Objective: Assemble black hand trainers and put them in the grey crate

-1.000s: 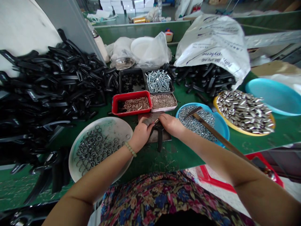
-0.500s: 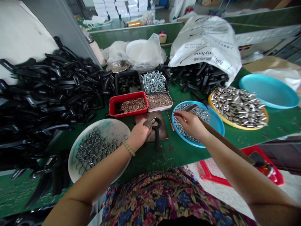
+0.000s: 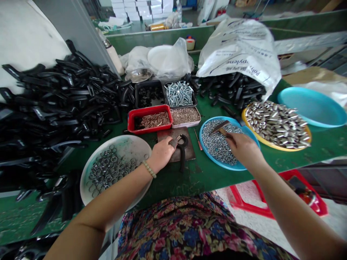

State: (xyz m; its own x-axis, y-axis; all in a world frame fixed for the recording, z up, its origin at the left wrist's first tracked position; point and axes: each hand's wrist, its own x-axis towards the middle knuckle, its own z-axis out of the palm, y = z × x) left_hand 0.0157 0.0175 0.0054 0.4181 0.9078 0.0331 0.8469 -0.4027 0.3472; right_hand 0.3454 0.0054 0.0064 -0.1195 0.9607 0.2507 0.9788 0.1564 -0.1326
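The work looked part-way through: on a metal plate [image 3: 191,153] set toward the near edge of the table [image 3: 197,180], about midway along, a black part [image 3: 182,155] lay with a shiny coil [image 3: 179,137] at its upper end, so those pieces seemed already brought together. The left hand [image 3: 162,153] had its fingers closed on that end, though the exact contact was hidden. The right hand [image 3: 244,148] was wrapped round the handle of a hammer [image 3: 221,128], whose head was over the nuts [image 3: 217,150] in a blue tray, well apart from the part, so no hammering was in progress. Much stock was left: black pieces [image 3: 62,97] heaped along the left side, rings [image 3: 108,169] near the left corner, pins [image 3: 157,119] and screws [image 3: 179,94] farther back, and metal sleeves [image 3: 278,126] toward the right end.
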